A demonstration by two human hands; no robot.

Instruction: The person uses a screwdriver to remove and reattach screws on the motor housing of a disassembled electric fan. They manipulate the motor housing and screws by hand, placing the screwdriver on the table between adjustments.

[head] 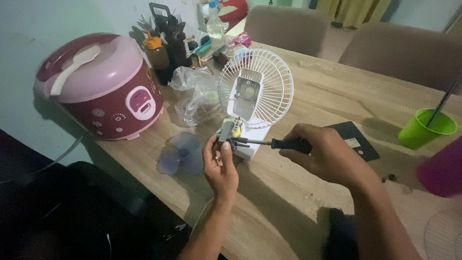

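Lying on the wooden table (298,202) near the right hand, a flat black rectangular panel (353,139) is noted, with a small pale label near its middle. A crumpled clear plastic bag (195,94) is found between the pink rice cooker (103,84) and the white fan housing (252,96); the cooker's front carries a pale rounded control plate with a pink window. A pink-and-white wrapped packet (240,39) is seen behind the fan's wire grille, beside a clear bottle (215,21) and a dark holder of utensils (166,26). A green cup (426,127) with a dark rod in it is recorded at the right edge, well apart from the work.

The left hand (220,166) is raised in front of the fan base, its fingers closed on a small grey part (225,132); wires and a yellowish component are seen just behind it, though the exact connection cannot be told. The right hand (327,154) is wrapped fully around the black handle of a screwdriver (269,143), held level, its tip set against the grey part. A detached translucent blue fan blade (182,153) is observed lying flat on the table, to the left of the left hand.
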